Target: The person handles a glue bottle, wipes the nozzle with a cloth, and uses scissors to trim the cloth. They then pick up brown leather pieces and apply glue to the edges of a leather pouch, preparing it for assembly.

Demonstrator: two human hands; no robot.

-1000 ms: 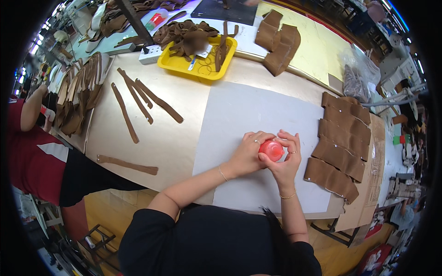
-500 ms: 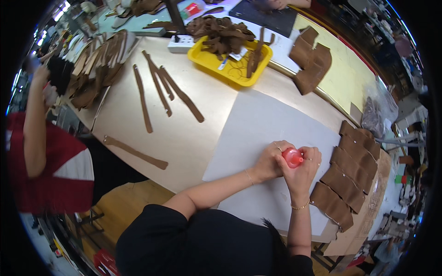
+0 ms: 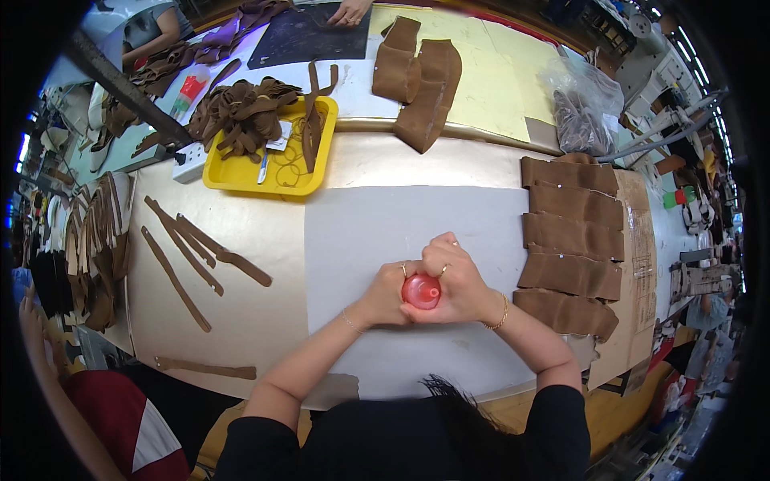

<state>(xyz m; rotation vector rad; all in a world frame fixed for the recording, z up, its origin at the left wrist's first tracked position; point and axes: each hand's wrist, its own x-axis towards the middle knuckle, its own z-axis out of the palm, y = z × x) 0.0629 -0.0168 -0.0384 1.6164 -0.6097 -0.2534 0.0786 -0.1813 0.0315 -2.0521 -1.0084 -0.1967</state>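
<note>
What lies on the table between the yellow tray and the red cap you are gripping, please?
In the head view, only bare table and a pale grey sheet separate the yellow tray from the red cap; nothing rests there.

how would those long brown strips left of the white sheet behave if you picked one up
The long brown strips look thin and flat with slight bends, so one would probably droop, feel light, and slide rather than roll on the smooth table.

Both hands (image 3: 425, 284) are gripping a red cap (image 3: 421, 291), looking like glossy smooth plastic. The white sheet (image 3: 385, 240) under them is showing as matt paper. Brown pieces (image 3: 571, 240) are reading as matt, suede-like material. The yellow tray (image 3: 269, 172) is looking like smooth plastic. The bench (image 3: 249, 321) is appearing tan and faintly shiny.
</note>
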